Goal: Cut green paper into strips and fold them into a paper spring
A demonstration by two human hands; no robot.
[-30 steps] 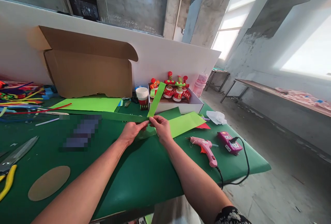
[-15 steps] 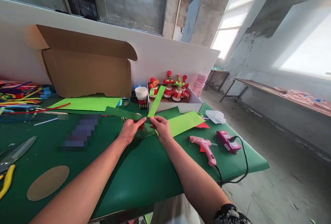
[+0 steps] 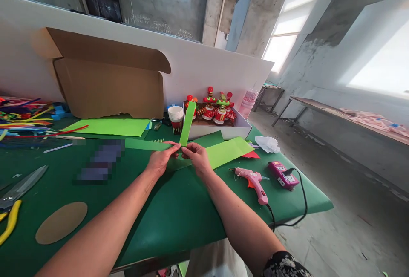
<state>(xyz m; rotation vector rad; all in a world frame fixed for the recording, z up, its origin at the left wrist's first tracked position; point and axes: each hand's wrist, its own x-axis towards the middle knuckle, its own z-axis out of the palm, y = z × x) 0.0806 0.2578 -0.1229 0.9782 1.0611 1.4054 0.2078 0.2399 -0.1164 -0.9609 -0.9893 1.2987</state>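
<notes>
Both my hands meet at the middle of the green table (image 3: 179,217), pinching the crossing of two paper strips. My left hand (image 3: 160,160) is closed on the dark green strip (image 3: 142,144), which runs out flat to the left. My right hand (image 3: 198,160) is closed on the light green strip (image 3: 187,123), which stands up and away from the fold. Under the hands lie a dark green sheet and a light green sheet (image 3: 228,151).
A pink glue gun (image 3: 254,180) with a black cord and a pink device (image 3: 283,175) lie to the right. A white box of red and green figures (image 3: 217,117), paper cups (image 3: 175,117), an open cardboard box (image 3: 108,79), pipe cleaners (image 3: 22,121), scissors (image 3: 19,187), yellow pliers and a brown oval card (image 3: 60,222) surround the work.
The light green strip has swung from leaning right to nearly upright. The dark green strip's left end has dropped flat. My hands have closed in a little on the fold.
</notes>
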